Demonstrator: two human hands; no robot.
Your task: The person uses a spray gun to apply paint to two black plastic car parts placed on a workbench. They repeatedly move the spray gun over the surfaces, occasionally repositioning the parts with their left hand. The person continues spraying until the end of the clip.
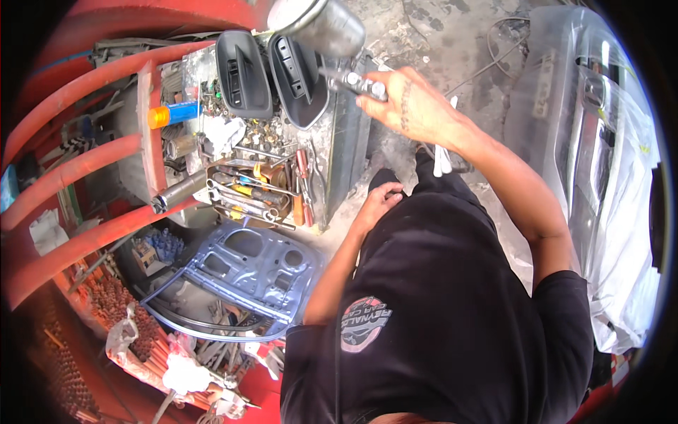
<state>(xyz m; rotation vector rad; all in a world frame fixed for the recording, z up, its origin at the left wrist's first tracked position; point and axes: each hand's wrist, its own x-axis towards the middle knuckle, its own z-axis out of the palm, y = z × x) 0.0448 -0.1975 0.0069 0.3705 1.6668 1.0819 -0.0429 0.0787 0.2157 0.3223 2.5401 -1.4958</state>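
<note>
My right hand (409, 106) is closed around the grip of a spray gun (360, 83) topped by a grey metal cup. The gun is out over the right edge of a cluttered bench, its front beside two black plastic trim panels. One panel (244, 74) lies at the left. The other panel (300, 88) is tilted and partly covered by the cup. Down by my dark trousers, my left hand (383, 203) rests near my thigh with loosely bent fingers apart and nothing seen in it.
On the bench, a box of wrenches and screwdrivers (247, 191) sits near loose hardware and a blue bottle with an orange cap (173, 114). Below stands a blue car door shell (247, 275). Red metal rails (78, 162) run along the left. A plastic-draped vehicle (565, 141) stands right.
</note>
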